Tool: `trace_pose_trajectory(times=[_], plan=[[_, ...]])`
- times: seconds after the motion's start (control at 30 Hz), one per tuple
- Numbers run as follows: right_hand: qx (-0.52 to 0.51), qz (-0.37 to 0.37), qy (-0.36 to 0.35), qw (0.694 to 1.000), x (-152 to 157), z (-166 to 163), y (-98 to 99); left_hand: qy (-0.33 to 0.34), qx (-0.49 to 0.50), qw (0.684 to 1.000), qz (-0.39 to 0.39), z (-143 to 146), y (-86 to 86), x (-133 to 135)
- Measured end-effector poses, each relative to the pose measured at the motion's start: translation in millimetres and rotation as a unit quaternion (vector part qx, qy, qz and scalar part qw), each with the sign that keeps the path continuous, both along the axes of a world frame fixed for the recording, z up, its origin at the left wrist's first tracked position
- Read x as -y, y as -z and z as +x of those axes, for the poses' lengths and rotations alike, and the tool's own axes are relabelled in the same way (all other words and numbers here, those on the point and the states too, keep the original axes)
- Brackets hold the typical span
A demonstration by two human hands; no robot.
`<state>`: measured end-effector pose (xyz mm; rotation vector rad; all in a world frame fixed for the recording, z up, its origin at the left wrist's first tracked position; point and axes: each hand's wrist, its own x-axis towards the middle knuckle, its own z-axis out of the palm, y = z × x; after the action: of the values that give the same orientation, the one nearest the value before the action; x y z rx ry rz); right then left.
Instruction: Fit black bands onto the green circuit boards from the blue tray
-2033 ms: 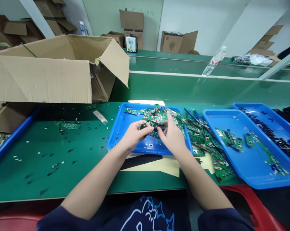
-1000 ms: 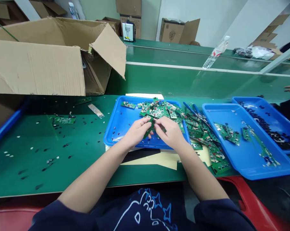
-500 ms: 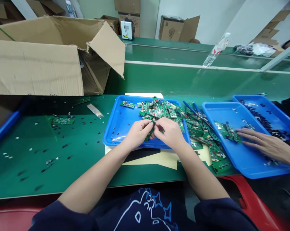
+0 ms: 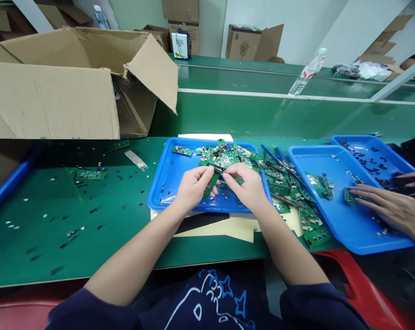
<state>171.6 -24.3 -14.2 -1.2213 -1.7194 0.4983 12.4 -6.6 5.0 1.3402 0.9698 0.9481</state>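
Note:
My left hand (image 4: 192,185) is closed on a green circuit board (image 4: 210,184), which it holds tilted over the near part of a blue tray (image 4: 176,170). At the board's upper end, the fingertips of my right hand (image 4: 246,185) are pinched together. A small dark piece shows at those fingertips, too small to name. Just beyond both hands, a heap of circuit boards (image 4: 224,156) fills the back right of the tray. Small dark bits lie on the tray's left part.
More circuit boards (image 4: 279,183) are piled right of the tray. Beyond them a co-worker's hands (image 4: 389,206) reach into a blue tray (image 4: 317,169) and another tray of black parts (image 4: 368,160). A big cardboard box (image 4: 52,101) stands left. A bottle (image 4: 307,73) leans behind.
The board in my left hand has turned and shows more of its face. My right fingers have shifted slightly at its end. The co-worker's second hand has come into view.

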Motion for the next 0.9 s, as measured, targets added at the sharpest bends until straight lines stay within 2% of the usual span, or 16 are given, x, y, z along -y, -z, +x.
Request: trace_pose_trajectory(times=[0.17,0.37,0.47,0.53,0.63,0.73,0.8,0.9], plan=[[-0.018,0.001,0.015,1.000,-1,2,-1.3,0.008,-0.036,0.998,0.051,-2,-1.0,0],[0.033,0.097,0.017,0.995,-3,7,-1.2,0.107,-0.103,0.987,0.053,-8,-2.3,-5],[0.050,0.132,0.026,0.990,-3,6,0.4,0.130,-0.106,0.984,0.059,-9,-2.1,-5],[0.050,0.138,0.025,0.989,-1,3,1.8,0.112,-0.107,0.984,0.085,-10,-1.7,-6],[0.031,0.116,0.019,0.993,0,-1,2.8,0.024,-0.111,0.982,0.148,-12,0.3,-9],[-0.016,0.109,0.067,0.992,0,0,0.9,-0.036,-0.128,0.966,0.222,-14,4.3,-13],[-0.039,0.092,0.083,0.991,0,1,-1.7,-0.038,-0.136,0.953,0.269,-15,7.2,-15],[-0.073,0.021,0.042,0.996,2,0,-5.1,-0.010,-0.138,0.944,0.300,-14,10.0,-15]])
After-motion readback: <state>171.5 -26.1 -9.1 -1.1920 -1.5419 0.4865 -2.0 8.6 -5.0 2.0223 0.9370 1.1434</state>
